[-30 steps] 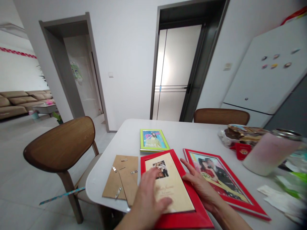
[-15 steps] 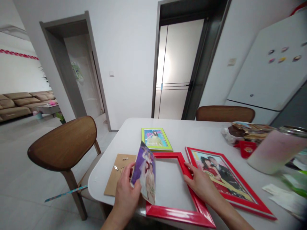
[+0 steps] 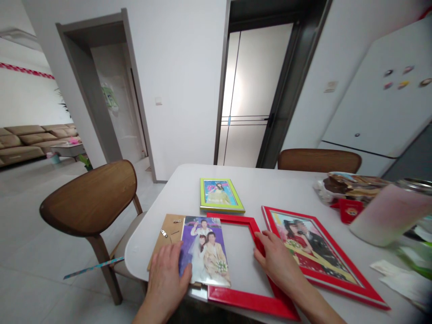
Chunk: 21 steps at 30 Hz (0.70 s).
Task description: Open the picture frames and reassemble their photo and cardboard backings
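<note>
A printed photo (image 3: 207,254) with a purple background lies face up, its left part over a brown backing board (image 3: 159,238) with metal clips, its right part over an empty red picture frame (image 3: 249,300). My left hand (image 3: 167,272) rests flat at the photo's left edge, fingers on the board and thumb on the photo; it is open. On the red frame's right side, my right hand (image 3: 278,261) is closed around the bar. To the right lies a second red frame (image 3: 354,270) with a couple's picture in it. A smaller yellow-green frame (image 3: 240,209) lies behind.
On the table's right stand a pink-and-white tumbler (image 3: 388,213), a plastic-wrapped package (image 3: 351,184), a red packet (image 3: 351,210) and white tissue (image 3: 394,276). Wooden chairs stand at the left (image 3: 91,198) and far side (image 3: 320,159). The white table (image 3: 270,184) has a rounded left corner.
The photo, upright and tilted in my left hand before, now lies flat across the board and frame. My left hand has loosened and moved slightly left and down. My right hand stays on the frame.
</note>
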Each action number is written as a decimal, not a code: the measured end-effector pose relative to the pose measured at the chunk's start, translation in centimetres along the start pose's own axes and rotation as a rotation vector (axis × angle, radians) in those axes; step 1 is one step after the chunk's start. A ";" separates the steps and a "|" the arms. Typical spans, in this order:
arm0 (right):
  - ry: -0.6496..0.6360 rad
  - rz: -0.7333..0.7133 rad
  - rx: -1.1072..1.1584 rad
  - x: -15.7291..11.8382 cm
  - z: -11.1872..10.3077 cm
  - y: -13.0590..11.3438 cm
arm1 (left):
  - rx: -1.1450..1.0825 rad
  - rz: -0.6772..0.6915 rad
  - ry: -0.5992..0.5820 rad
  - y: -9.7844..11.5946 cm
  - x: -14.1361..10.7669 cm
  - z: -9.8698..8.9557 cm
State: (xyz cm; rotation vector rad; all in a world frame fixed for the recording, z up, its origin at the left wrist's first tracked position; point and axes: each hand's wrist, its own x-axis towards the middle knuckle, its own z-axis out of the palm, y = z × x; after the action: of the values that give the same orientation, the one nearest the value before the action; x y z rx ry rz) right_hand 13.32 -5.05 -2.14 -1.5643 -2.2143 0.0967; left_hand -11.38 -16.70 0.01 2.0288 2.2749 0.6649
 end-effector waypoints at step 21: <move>-0.197 0.432 1.596 0.1 -1.3 -10.5 | -0.591 0.230 0.195 3.1 1.3 1.8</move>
State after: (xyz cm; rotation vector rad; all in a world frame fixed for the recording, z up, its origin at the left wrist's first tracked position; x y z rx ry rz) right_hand 4.48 -8.96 2.19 -0.9286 -1.0372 1.6665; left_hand -8.11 -14.71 -0.29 1.9851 1.6370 1.4038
